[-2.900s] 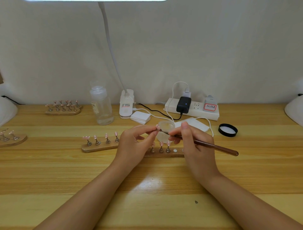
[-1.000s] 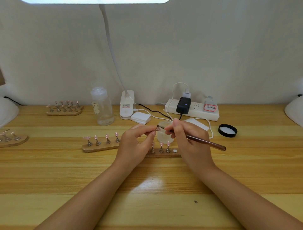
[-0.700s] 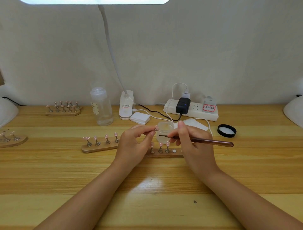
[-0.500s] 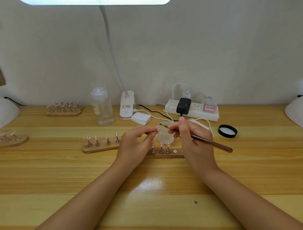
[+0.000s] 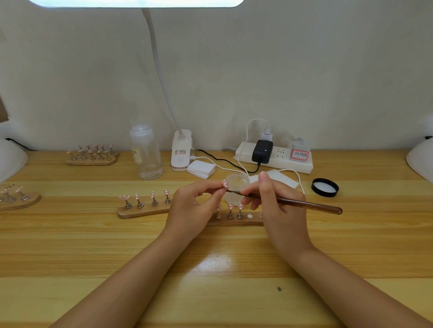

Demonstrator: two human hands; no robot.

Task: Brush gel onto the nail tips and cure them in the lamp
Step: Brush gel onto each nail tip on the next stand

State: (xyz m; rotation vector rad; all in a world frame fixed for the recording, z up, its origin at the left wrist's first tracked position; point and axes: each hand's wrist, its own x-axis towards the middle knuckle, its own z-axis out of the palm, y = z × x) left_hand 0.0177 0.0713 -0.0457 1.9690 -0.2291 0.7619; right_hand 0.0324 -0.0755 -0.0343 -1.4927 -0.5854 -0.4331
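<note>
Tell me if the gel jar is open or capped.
Open. The gel jar shows a bare rim with pale gel visible inside, and a black lid lies apart on the table, to the jar's right.

Bright, even light falls from the lamp panel (image 5: 138,2) overhead, blown out to white. It leaves a glare patch on the counter (image 5: 218,262). Wide-angle bending curves the edges.

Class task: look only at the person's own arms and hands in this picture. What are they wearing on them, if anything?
Nothing is worn. Both forearms are bare up to the bottom edge of the frame, so no sleeves show. The left hand and right hand carry no gloves, and no rings, watch or bracelets are visible. The fingernails look short and plain.
</note>
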